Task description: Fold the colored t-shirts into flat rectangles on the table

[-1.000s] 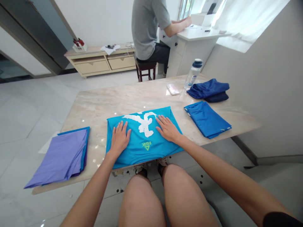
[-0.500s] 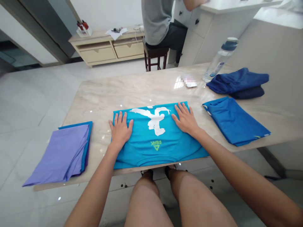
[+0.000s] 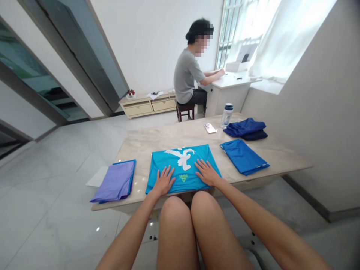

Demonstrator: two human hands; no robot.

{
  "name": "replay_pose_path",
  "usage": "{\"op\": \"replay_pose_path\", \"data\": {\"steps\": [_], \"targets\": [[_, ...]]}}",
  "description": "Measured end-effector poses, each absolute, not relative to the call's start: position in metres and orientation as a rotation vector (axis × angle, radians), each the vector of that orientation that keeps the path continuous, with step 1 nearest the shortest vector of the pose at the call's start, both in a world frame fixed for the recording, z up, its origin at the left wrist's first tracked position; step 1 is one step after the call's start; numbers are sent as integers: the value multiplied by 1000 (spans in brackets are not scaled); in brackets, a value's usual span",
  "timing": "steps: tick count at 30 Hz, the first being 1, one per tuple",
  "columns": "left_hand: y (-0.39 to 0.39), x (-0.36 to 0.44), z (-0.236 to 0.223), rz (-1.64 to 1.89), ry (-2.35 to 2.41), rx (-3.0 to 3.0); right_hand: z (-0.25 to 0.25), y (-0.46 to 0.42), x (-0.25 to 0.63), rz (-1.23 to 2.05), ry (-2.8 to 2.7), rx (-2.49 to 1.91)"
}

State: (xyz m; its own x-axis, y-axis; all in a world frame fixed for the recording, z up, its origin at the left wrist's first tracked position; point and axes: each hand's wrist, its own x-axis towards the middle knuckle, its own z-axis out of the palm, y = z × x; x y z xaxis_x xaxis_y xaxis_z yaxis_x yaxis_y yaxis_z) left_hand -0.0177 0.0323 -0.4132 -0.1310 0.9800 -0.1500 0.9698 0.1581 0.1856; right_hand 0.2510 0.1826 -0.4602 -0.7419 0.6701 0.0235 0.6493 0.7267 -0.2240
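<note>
A turquoise T-shirt [image 3: 160, 164] lies folded on the table in front of me, with a white figure print and a green-yellow PEAK logo. Flat on its near left part rests my left hand [image 3: 164, 180], fingers spread. My right hand [image 3: 207, 172] presses on the near right side, its fingers also stretched out. To the left is a small stack of folded clothes [image 3: 115, 181], light purple on top with blue beneath. On the right, a folded blue garment [image 3: 244, 157] lies apart from both hands.
Behind the blue garment sits a bunched dark blue garment [image 3: 245, 128], beside a clear water bottle [image 3: 227, 117] and a phone [image 3: 209, 128]. The pale marble-patterned table [image 3: 140, 140] ends near my knees. Beyond it, a person [image 3: 185, 75] sits on a stool at a white desk [image 3: 229, 80].
My view has tilted up, showing more of the room. Both hands have slid over the T-shirt from its far part towards the near edge, staying flat.
</note>
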Motion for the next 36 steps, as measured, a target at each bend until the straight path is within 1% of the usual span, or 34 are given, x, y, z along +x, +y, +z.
{"op": "replay_pose_path", "data": {"steps": [2, 4, 7, 9, 11, 14, 19, 25, 31, 36], "targets": [[20, -19, -382, 107, 2172, 1857, -433, 176, 266, 295, -2778, -1080], [13, -21, -345, 193, 2184, 1859, -396, 175, 282, 280, -2687, -1063], [15, -17, -291, 260, 2263, 1853, -333, 185, 304, 389, -2495, -1259], [23, -4, -268, 296, 2287, 1862, -301, 198, 313, 440, -2371, -1414], [33, 19, -262, 312, 2261, 1889, -286, 210, 314, 463, -2260, -1523], [49, 68, -282, 272, 2199, 1894, -296, 217, 307, 515, -2115, -1627], [83, 150, -333, 141, 2075, 1823, -341, 202, 300, 634, -1956, -1757], [132, 216, -357, 84, 2057, 1639, -363, 203, 329, 686, -1829, -1906], [159, 239, -384, 148, 2060, 1490, -392, 247, 335, 780, -1800, -1931], [161, 227, -388, 203, 2014, 1412, -415, 290, 302, 1080, -1807, -1946]]}}
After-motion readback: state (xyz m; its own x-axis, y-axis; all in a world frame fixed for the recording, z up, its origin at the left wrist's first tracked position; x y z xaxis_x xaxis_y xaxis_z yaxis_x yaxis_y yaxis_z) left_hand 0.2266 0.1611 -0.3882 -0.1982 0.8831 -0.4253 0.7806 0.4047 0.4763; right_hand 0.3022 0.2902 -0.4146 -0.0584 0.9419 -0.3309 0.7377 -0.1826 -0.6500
